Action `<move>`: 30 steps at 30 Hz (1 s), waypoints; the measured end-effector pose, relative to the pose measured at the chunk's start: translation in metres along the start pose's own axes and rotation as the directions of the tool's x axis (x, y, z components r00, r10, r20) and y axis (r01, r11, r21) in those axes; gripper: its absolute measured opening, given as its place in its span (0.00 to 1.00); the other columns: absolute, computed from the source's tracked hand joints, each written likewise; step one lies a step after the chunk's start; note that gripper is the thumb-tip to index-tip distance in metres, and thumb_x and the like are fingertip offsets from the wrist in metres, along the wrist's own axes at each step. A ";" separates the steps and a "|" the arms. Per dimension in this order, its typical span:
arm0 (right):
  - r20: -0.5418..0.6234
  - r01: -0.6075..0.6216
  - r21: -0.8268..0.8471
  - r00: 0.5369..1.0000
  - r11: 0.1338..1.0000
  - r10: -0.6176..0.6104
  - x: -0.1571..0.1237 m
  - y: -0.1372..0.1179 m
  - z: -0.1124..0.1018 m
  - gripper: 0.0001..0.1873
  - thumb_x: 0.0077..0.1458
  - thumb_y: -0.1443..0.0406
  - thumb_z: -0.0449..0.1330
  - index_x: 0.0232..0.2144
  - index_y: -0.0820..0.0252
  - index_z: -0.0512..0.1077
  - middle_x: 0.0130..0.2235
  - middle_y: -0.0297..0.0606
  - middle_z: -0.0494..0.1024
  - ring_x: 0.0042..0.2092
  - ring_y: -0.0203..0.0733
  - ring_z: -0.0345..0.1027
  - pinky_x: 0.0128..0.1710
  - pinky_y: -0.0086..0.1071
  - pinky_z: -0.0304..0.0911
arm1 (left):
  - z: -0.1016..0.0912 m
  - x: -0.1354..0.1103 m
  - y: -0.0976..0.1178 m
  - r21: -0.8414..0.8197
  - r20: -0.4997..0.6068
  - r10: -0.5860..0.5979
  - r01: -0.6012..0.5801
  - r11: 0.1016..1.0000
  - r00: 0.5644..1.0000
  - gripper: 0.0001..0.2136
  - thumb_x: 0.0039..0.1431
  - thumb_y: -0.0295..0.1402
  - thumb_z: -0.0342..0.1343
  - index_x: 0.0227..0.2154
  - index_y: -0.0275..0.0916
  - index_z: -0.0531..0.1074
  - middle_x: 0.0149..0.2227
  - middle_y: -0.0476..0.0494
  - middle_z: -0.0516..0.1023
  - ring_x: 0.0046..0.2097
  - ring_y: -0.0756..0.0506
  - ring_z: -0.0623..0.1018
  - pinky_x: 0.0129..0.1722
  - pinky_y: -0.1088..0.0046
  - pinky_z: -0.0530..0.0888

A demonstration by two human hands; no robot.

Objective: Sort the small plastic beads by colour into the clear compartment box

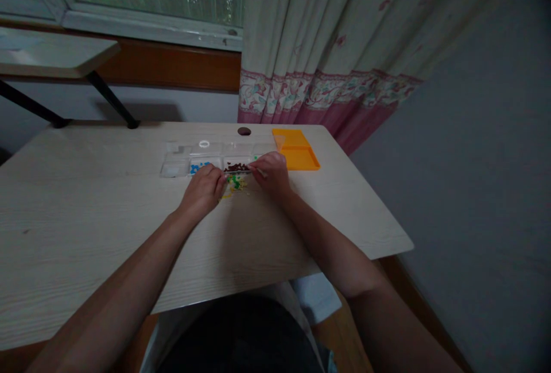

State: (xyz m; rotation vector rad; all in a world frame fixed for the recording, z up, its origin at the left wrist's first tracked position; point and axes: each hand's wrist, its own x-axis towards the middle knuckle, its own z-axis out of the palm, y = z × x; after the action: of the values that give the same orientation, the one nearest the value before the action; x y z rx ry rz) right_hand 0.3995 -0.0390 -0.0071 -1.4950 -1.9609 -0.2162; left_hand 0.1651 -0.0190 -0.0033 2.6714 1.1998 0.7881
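Observation:
A clear compartment box (175,170) with a transparent lid lies on the table, with small blue pieces (198,167) in one section and dark brown pieces (236,167) in another. In front of it is a loose pile of small green and yellow pieces (235,182). My left hand (203,186) is closed at the box's front edge, left of the pile; its fingertips are partly hidden. On the other side, my right hand (272,173) pinches its fingers together by the brown pieces. What either hand holds is too small to tell. A few green bits show behind my right hand.
An orange tray (297,159) lies on the table (107,218) right of the box. A round hole (244,131) is in the tabletop near the back. A raised shelf (55,54) stands at left, with a curtain (318,46) and window behind. A wall rises at right.

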 end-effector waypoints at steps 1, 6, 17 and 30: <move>0.018 0.044 0.014 0.999 0.999 -0.044 -0.001 -0.005 0.000 0.14 0.65 0.55 0.56 0.39 0.51 0.80 0.39 0.37 0.80 0.46 0.45 0.66 0.51 0.41 0.53 | 0.000 0.000 0.001 -0.014 -0.008 -0.002 0.002 1.000 1.000 0.16 0.71 0.38 0.40 0.35 0.37 0.71 0.35 0.39 0.70 0.41 0.41 0.70 0.44 0.63 0.69; 0.090 0.232 0.072 0.967 0.970 -0.238 -0.006 -0.027 0.001 0.13 0.64 0.56 0.58 0.46 0.47 0.78 0.42 0.36 0.81 0.49 0.44 0.67 0.56 0.42 0.53 | -0.001 0.002 0.007 -0.086 0.001 -0.007 0.007 0.996 1.000 0.17 0.71 0.36 0.39 0.33 0.38 0.70 0.35 0.39 0.70 0.40 0.41 0.70 0.44 0.62 0.69; 0.060 0.248 0.066 0.966 0.966 -0.252 -0.007 -0.036 -0.004 0.11 0.65 0.58 0.57 0.42 0.48 0.79 0.40 0.36 0.81 0.48 0.44 0.68 0.56 0.42 0.53 | 0.001 0.002 0.009 -0.130 0.000 0.026 -0.026 0.991 1.000 0.17 0.72 0.37 0.37 0.32 0.38 0.68 0.34 0.40 0.69 0.40 0.42 0.70 0.44 0.63 0.69; -0.093 -0.104 -0.020 0.990 0.994 0.102 0.003 0.006 -0.010 0.13 0.64 0.56 0.57 0.35 0.54 0.79 0.37 0.39 0.80 0.46 0.46 0.66 0.51 0.41 0.54 | -0.008 0.005 0.004 -0.114 -0.084 -0.076 0.066 0.991 0.994 0.17 0.70 0.38 0.39 0.27 0.40 0.65 0.31 0.41 0.69 0.39 0.42 0.70 0.43 0.62 0.68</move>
State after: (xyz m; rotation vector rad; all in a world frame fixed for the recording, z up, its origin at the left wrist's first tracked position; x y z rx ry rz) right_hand 0.4087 -0.0395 0.0008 -1.5698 -1.8091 -0.2606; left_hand 0.1663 -0.0192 0.0065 2.5148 1.2253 0.9419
